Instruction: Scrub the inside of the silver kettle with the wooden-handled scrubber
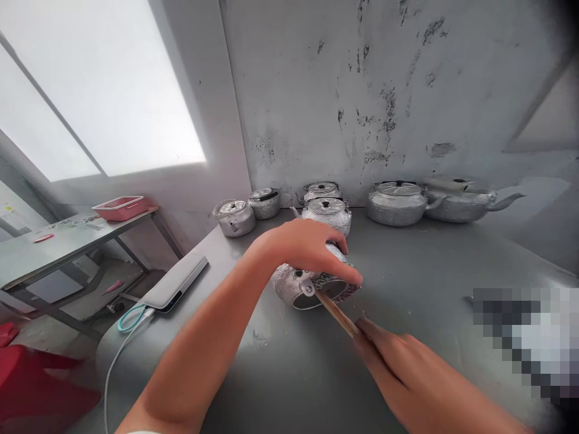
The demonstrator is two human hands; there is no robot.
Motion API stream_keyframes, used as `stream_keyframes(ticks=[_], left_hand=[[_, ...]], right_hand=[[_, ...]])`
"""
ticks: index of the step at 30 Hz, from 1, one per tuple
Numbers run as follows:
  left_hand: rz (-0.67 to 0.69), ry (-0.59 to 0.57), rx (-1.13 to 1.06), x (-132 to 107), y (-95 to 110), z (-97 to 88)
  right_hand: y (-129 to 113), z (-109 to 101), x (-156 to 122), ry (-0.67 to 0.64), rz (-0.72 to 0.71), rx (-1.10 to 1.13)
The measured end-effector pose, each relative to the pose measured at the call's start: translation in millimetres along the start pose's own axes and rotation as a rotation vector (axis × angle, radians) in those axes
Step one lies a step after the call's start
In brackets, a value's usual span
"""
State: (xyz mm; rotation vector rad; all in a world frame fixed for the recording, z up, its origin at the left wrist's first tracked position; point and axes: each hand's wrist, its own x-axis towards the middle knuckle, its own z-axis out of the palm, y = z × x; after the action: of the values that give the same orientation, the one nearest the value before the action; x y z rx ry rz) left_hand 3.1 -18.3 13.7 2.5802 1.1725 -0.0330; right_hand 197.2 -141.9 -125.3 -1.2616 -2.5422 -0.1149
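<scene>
A silver hammered metal kettle (pixel 286 289) lies tilted on the grey table, its dark round opening turned toward me. My left hand (pixel 312 244) curls over it from above, thumb and fingers gripping its far side and rim. Near that thumb, a black, red and green pattern marks the rim. In my right hand (pixel 393 355), closed fingers hold a thin wooden stick (pixel 337 312), possibly two side by side. The stick's far end meets the kettle beside a riveted metal tab (pixel 307 287); its exact tip is hidden there. Part of the kettle is covered by my left hand.
Several silver kettles stand along the wall, among them a lidded one (pixel 395 204) and a small one (pixel 234 218). A power bank (pixel 177 282) with a cable lies at the table's left edge. Left stand a side table with a pink basket (pixel 120 208) and a red stool (pixel 40 386).
</scene>
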Motion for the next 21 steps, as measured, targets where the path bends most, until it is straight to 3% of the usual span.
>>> stream_keyframes(ticks=[2,5,10,14,18,21], left_hand=[[0.013,0.016,0.017,-0.5,2.6,1.4],[0.029,0.04,0.046,-2.1,8.7,3.8],[-0.006,0.048,0.08,-5.8,20.5,7.3],[-0.021,0.06,0.108,-7.1,25.5,10.2],[-0.005,0.069,0.128,-7.4,27.1,12.7],[-0.007,0.073,0.13,-7.2,27.2,13.8]], right_hand=[[-2.2,-5.1,2.2,-0.111,-0.003,-0.007],[-4.0,-9.8,2.5,-0.181,0.121,0.138],[2.9,-2.3,-5.1,-0.152,0.353,0.35],[6.7,-2.1,-7.1,-0.18,0.354,0.434],[2.7,-13.3,-1.6,-0.195,0.489,0.595],[0.5,-17.3,-1.0,-0.168,0.423,0.65]])
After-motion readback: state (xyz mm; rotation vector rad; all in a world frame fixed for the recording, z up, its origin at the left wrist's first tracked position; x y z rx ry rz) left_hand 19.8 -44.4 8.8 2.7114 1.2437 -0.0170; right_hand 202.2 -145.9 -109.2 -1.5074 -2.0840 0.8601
